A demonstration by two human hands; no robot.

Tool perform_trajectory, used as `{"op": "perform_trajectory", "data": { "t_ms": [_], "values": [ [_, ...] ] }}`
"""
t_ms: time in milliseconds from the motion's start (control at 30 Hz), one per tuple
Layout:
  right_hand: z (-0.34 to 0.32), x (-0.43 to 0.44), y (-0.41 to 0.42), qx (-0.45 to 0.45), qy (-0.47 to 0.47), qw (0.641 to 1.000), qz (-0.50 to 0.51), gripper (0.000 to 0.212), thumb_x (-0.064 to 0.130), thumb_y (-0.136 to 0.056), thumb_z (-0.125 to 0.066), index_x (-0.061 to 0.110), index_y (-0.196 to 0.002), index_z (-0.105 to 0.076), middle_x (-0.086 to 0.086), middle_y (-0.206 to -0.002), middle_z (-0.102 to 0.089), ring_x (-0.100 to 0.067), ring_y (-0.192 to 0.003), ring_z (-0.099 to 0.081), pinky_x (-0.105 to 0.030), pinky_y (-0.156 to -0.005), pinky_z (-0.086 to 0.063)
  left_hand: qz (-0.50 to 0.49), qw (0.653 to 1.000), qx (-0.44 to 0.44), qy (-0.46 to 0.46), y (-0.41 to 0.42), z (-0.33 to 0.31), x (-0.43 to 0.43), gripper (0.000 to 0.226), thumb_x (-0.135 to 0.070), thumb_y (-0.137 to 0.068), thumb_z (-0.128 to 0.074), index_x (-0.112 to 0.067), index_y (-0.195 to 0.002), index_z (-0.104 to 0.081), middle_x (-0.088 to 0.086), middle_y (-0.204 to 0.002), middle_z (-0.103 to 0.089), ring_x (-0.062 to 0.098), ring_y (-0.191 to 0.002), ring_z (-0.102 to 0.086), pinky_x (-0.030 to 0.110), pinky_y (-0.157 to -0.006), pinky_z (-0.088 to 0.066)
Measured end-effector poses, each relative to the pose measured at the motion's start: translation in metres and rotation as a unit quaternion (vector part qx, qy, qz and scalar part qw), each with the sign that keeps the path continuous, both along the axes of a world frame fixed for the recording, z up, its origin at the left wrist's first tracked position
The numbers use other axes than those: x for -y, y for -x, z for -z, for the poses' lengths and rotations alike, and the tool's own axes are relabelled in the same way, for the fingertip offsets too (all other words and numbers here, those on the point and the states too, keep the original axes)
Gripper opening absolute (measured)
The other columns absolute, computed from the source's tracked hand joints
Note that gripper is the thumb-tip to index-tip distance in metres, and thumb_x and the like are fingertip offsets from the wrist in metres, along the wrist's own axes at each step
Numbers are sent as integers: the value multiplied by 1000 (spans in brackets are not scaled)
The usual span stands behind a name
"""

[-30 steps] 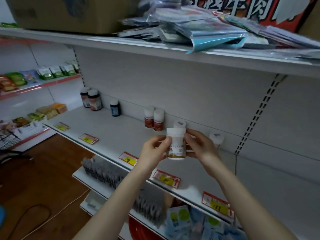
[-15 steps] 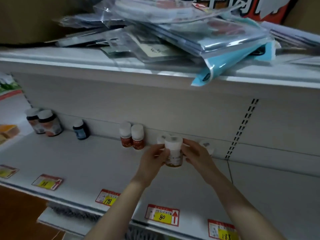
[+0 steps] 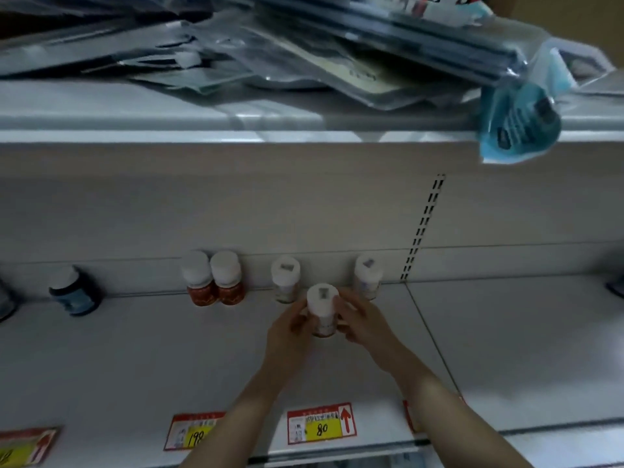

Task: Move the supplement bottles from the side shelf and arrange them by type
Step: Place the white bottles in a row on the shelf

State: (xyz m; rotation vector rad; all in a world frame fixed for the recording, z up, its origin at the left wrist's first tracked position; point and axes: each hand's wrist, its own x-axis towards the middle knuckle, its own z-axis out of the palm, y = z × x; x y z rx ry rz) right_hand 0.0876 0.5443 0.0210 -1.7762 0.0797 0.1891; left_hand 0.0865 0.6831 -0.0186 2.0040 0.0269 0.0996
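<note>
Much is showing poorly: the label on the small white-capped supplement bottle (image 3: 322, 310) is blurring into pale print over an amber band, unreadable, and fingers are covering its sides. Whether its base is touching the white metal shelf (image 3: 135, 359) cannot be told. The left hand (image 3: 287, 332) and the right hand (image 3: 363, 320) are both curling round this bottle, holding it upright between them, in front of the gap between two matching white bottles standing against the back panel, one to the left (image 3: 285, 280) and one to the right (image 3: 367, 276); each cap is carrying a small grey sticker, too small to read. Further left, two white-capped bottles with red-orange labels (image 3: 199, 278) (image 3: 227, 276) are standing side by side, touching. A dark blue bottle with a pale lid (image 3: 72, 292) is sitting well apart toward the left. Dark shapes are being cut off at the left edge (image 3: 5, 305) and the right edge (image 3: 616, 287). On the shelf's front lip, a red and yellow price tag (image 3: 321, 427) is reading "80" beside a red arrow; another tag (image 3: 194, 434) is reading "198", partly hidden by the left forearm. A third tag (image 3: 27, 445) is running out of frame. A red tag (image 3: 408, 417) is mostly hiding behind the right forearm. Above, clear plastic packets (image 3: 304, 62) are piling on the upper shelf, contents unclear, and a teal packet (image 3: 520, 126) is hanging over its edge.
</note>
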Motion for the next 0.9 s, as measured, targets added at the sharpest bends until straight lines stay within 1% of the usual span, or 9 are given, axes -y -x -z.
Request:
{"op": "perform_trajectory", "data": {
  "t_ms": [100, 200, 233, 300, 400, 533, 667, 733, 900],
  "values": [
    [4, -4, -6, -5, -1, 1000, 24, 18, 31, -91, -53, 27, -108, -60, -4, -100, -64, -16, -79, -60, -18, -55, -42, -13, 1000, -16, 6, -4, -2, 1, 35, -16, -88, -57, -20, -123, -55, -7, -101, -61, 10, -93, -58, 20, -80, -42],
    [6, -8, -15, -8, -3, 999, 31, 8, 27, -90, -55, 33, -91, -61, -5, -89, -63, -20, -76, -57, -28, -62, -43, -11, 999, -38, 24, -8, -2, 0, 31, -11, -89, -53, -13, -121, -56, 0, -105, -63, 15, -97, -58, 24, -86, -42],
    [6, -9, -18, -10, -9, 999, 35, 8, 26, -90, -55, 32, -89, -60, -6, -85, -60, -21, -74, -55, -30, -63, -41, -14, 999, -40, 29, -10, -2, 0, 27, -7, -90, -51, -8, -116, -58, 4, -107, -64, 16, -98, -58, 25, -86, -42],
    [7, -13, -26, -18, -19, 999, 41, 10, 24, -90, -55, 24, -99, -60, -11, -86, -58, -22, -74, -53, -29, -61, -39, -16, 999, -40, 11, -15, -1, -1, 24, 1, -89, -45, -1, -108, -60, 12, -108, -64, 17, -97, -56, 21, -79, -37],
    [13, -16, -37, -28, -14, 998, 46, 15, 26, -90, -53, 20, -104, -57, -14, -95, -61, -24, -80, -56, -27, -61, -42, -8, 999, -45, -20, -23, -1, 2, 27, 4, -89, -40, 2, -109, -58, 17, -110, -64, 18, -93, -54, 17, -68, -32],
    [16, -18, -51, -26, -20, 998, 58, 10, 25, -90, -53, 24, -100, -55, -10, -93, -61, -24, -79, -56, -26, -59, -42, -9, 998, -60, -31, -33, 1, 5, 28, 4, -89, -39, 3, -111, -57, 19, -117, -62, 30, -109, -57, 23, -81, -37],
    [15, -18, -61, -19, -21, 998, 49, 5, 22, -92, -51, 25, -95, -54, -10, -89, -58, -22, -78, -53, -25, -58, -39, -7, 998, -63, -27, -36, -1, 5, 25, 5, -89, -38, 7, -104, -59, 22, -111, -63, 33, -106, -56, 20, -71, -31],
    [15, -19, -65, -7, -12, 999, 43, 6, 23, -92, -50, 27, -95, -54, -10, -90, -58, -23, -78, -53, -26, -59, -40, -5, 998, -62, -25, -36, -2, 6, 26, 3, -90, -37, 7, -104, -59, 22, -111, -63, 33, -106, -56, 20, -70, -30],
    [19, -21, -74, -8, 1, 999, 46, 17, 24, -93, -49, 22, -108, -55, -11, -94, -60, -24, -75, -53, -26, -56, -40, -5, 997, -66, -27, -37, -4, 6, 29, 1, -92, -36, 3, -110, -58, 17, -116, -61, 30, -110, -54, 18, -68, -29]
  ]
}}
